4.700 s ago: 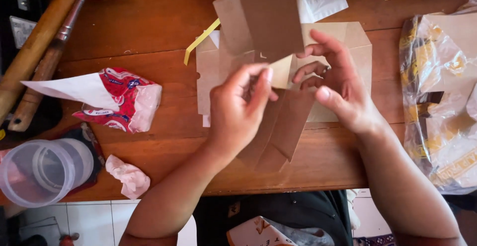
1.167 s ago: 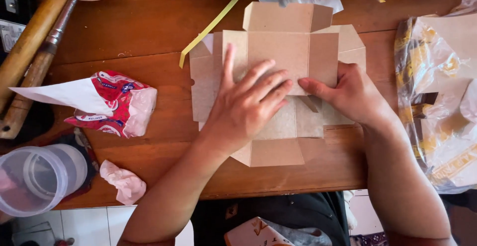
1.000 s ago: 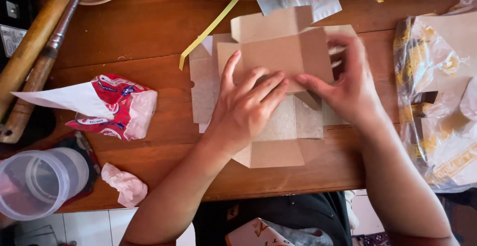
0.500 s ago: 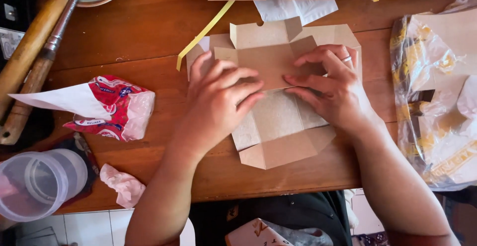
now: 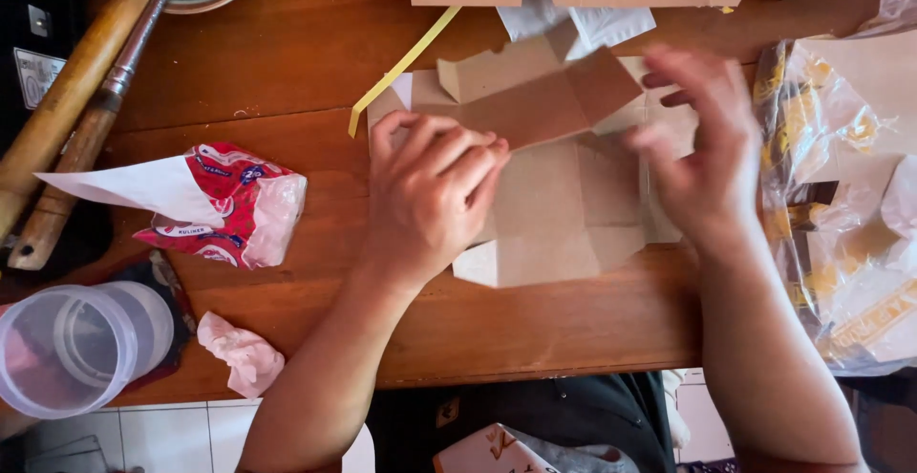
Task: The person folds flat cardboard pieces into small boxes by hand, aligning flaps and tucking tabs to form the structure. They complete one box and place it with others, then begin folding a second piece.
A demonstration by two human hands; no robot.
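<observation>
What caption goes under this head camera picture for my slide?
Left hand presses a flat brown cardboard box blank on the wooden table while the right hand lifts its far flap.

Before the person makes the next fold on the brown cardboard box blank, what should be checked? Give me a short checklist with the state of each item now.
1. Left hand presses the flat brown cardboard box blank onto the brown wooden table: ok.
2. Right hand grips the raised flap: cannot tell, the hand is blurred.
3. Far panel is lifted off the sheet, tilted: ok.
4. Near edge of the blank lies on the table, not over its edge: ok.
5. Yellow paper strip is clear of the fold: not ok, its end touches the blank's far left corner.
6. Clear plastic bag is kept apart from the blank: cannot tell.
</observation>
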